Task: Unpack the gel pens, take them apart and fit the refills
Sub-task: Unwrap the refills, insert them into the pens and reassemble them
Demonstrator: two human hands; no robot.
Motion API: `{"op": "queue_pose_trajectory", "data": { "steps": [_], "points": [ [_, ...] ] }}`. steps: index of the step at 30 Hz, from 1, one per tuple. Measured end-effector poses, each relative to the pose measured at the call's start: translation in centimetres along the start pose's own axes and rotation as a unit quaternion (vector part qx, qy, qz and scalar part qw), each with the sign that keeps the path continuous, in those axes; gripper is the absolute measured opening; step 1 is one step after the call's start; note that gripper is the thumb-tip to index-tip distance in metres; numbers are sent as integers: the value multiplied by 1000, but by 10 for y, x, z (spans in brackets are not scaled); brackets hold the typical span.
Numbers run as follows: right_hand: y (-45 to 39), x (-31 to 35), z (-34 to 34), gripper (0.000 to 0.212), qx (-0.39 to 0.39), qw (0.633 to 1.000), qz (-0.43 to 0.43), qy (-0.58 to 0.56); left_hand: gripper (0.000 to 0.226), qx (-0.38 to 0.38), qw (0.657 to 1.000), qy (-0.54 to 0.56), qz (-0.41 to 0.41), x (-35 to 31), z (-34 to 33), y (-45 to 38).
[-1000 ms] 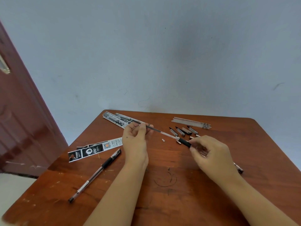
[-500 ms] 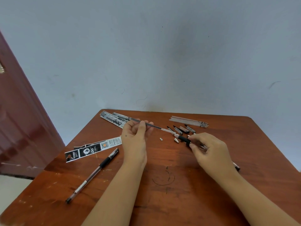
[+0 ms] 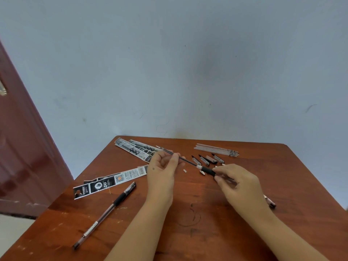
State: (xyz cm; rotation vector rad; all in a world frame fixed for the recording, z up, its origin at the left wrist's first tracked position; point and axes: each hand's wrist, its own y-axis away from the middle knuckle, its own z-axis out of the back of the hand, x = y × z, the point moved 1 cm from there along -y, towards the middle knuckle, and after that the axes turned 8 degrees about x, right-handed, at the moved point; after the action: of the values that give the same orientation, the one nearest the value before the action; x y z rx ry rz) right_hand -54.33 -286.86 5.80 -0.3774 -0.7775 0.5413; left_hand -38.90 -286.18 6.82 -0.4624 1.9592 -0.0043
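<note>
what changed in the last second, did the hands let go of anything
Nothing was let go. The left hand still pinches the dark refill and the right hand still grips the pen barrel; the refill looks pushed slightly further in. The whole pen, wrappers and spare refills lie as before.

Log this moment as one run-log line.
left hand: pinches refill | right hand: grips pen barrel | refill partly in barrel | table: spare refills
</note>
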Motion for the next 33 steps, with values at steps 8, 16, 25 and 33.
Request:
{"op": "queue_pose_trajectory", "data": {
  "steps": [8, 16, 25, 33],
  "points": [
    [0, -1, 1, 12, -12, 999, -4, -50, 20, 138, 977, -147, 75, 6, -7, 10],
    [0, 0, -1, 12, -13, 998, 21, -57, 23, 151, 976, -134, 77, 3, -7, 10],
    [-10, 1, 2, 16, 55, 996, -50, 55, 16, 72, 938, -336, -49, -9, 14, -6],
    [-51, 10, -28, 34, 202, 920, -117, 314, 23, 97, 819, -555, -110, 1, 25, -13]
  ]
}}
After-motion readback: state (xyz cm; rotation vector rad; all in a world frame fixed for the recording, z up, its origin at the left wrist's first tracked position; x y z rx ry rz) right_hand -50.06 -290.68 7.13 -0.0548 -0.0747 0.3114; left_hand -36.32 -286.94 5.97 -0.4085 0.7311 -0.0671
